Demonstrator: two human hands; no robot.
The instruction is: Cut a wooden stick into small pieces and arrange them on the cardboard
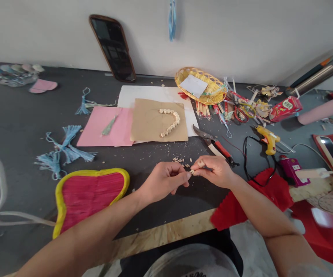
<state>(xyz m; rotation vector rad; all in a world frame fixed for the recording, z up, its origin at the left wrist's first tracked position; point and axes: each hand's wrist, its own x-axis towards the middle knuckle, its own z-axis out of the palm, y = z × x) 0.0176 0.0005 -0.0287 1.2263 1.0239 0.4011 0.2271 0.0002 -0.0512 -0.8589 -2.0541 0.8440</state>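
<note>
My left hand [166, 177] and my right hand [215, 171] meet over the dark table near its front edge. Between their fingertips is a small pale wooden piece [192, 172], pinched from both sides; its exact shape is partly hidden. Just beyond the fingers lie several short cut wooden bits [178, 160]. Farther back, a curved row of small pale wooden pieces [178, 119] rests on a brown sheet [143, 121]. Pruning shears [217, 144] with red on the handles lie beyond my right hand.
A yellow glue gun [267, 139] with its cable, a red cloth [273, 192] and a purple adapter [293, 171] are at the right. A wicker basket [180, 77] and phone [113, 48] stand behind. Blue tassels [68, 144] and a pink, yellow-edged mat [90, 192] lie left.
</note>
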